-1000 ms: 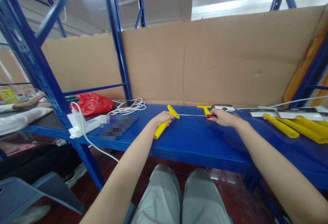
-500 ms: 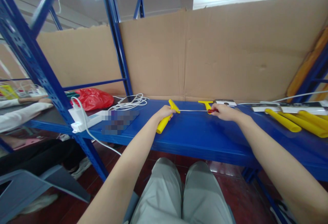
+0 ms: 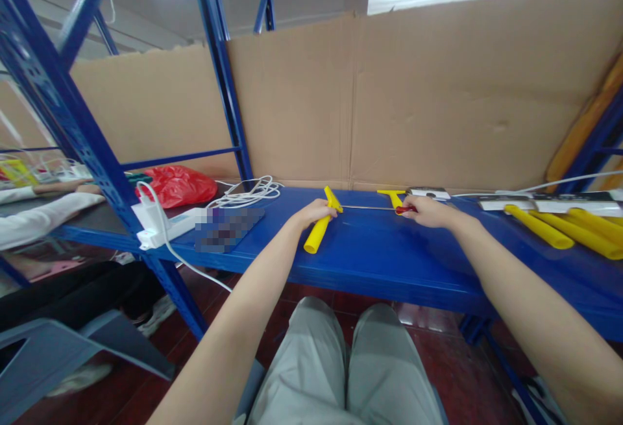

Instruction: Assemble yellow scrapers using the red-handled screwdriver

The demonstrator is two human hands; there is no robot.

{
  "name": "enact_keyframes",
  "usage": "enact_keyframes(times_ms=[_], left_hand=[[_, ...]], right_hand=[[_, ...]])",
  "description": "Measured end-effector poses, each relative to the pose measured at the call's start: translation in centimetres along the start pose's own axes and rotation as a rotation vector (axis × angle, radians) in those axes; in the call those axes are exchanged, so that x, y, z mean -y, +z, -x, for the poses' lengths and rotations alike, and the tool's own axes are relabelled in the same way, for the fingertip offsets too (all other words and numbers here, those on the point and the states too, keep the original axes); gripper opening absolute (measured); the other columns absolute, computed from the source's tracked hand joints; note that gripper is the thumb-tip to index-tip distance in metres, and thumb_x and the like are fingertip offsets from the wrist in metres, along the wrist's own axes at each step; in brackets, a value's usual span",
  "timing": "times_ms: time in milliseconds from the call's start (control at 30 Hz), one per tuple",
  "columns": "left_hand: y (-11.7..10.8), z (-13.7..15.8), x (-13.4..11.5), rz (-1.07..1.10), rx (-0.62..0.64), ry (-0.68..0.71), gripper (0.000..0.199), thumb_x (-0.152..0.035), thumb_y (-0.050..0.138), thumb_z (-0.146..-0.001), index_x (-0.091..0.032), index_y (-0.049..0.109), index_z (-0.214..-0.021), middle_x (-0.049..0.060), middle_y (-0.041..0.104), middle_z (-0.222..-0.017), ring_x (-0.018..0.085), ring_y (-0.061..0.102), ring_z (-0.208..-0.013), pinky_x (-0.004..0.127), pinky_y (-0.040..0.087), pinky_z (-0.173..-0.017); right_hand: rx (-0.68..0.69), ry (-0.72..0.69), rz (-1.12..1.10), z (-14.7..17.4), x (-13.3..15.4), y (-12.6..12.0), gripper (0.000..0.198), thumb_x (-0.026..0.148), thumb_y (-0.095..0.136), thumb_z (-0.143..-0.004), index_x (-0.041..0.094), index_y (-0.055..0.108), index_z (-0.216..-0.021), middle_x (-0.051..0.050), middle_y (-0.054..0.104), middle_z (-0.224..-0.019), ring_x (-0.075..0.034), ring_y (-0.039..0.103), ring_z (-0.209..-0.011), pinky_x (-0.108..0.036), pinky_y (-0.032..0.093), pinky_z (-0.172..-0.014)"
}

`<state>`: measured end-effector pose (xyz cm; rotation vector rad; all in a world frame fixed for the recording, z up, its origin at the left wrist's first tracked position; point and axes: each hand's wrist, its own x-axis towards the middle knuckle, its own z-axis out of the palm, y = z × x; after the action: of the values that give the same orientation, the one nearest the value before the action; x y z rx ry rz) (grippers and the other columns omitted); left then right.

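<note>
A: Grip status?
B: Left hand (image 3: 315,212) wrapped round a yellow T-shaped tool (image 3: 317,235), over the desk (image 3: 374,253), tube end toward the wearer. Right hand (image 3: 422,211) clenched on a red-handled screwdriver (image 3: 367,208), shaft pointing left.
A: Tip contact?
B: Tip's at the tool's head; can't tell if seated.
A: Nearby?
B: Second yellow T-piece (image 3: 395,198) just behind the screwdriver; yellow tubes (image 3: 539,226) far right.

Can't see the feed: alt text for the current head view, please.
The left hand grips a yellow T-shaped tool over a blue shelf while the right hand holds a red-handled driver, its thin metal shaft reaching toward the tool's head. More yellow tools lie at right; a white power strip and red plastic bag lie at left.
</note>
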<state>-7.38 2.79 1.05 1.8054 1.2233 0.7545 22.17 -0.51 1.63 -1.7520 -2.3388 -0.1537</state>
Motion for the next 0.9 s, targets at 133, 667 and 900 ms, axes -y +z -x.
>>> enact_keyframes(times_ms=[133, 667, 900], left_hand=[[0.2, -0.1, 0.1, -0.052, -0.028, -0.009, 0.01, -0.008, 0.056, -0.063, -0.015, 0.054, -0.057, -0.002, 0.053, -0.052, 0.012, 0.049, -0.05, 0.024, 0.038, -0.053], [0.4, -0.7, 0.4, -0.086, -0.131, -0.008, 0.012, -0.006, 0.055, -0.06, -0.015, 0.055, -0.054, -0.003, 0.05, -0.048, 0.011, 0.046, -0.046, 0.023, 0.034, -0.048], [0.4, -1.2, 0.8, -0.107, -0.134, 0.006, 0.01, -0.006, 0.056, -0.061, -0.015, 0.055, -0.056, -0.003, 0.05, -0.049, 0.011, 0.047, -0.046, 0.022, 0.033, -0.047]], right_hand=[[-0.008, 0.01, 0.012, 0.1, 0.3, -0.2, 0.009, 0.023, 0.051, -0.086, 0.019, 0.057, -0.081, -0.009, 0.067, -0.084, -0.018, 0.06, -0.072, -0.026, 0.043, -0.065], [-0.022, -0.012, -0.008, -0.1, 0.2, -0.1, 0.01, 0.022, 0.051, -0.085, 0.019, 0.06, -0.082, -0.009, 0.067, -0.086, -0.019, 0.06, -0.073, -0.027, 0.042, -0.065], [-0.01, -0.006, -0.023, 0.0, 0.6, -0.3, 0.008, 0.02, 0.051, -0.085, 0.019, 0.059, -0.081, -0.009, 0.067, -0.087, -0.019, 0.06, -0.075, -0.027, 0.042, -0.067]])
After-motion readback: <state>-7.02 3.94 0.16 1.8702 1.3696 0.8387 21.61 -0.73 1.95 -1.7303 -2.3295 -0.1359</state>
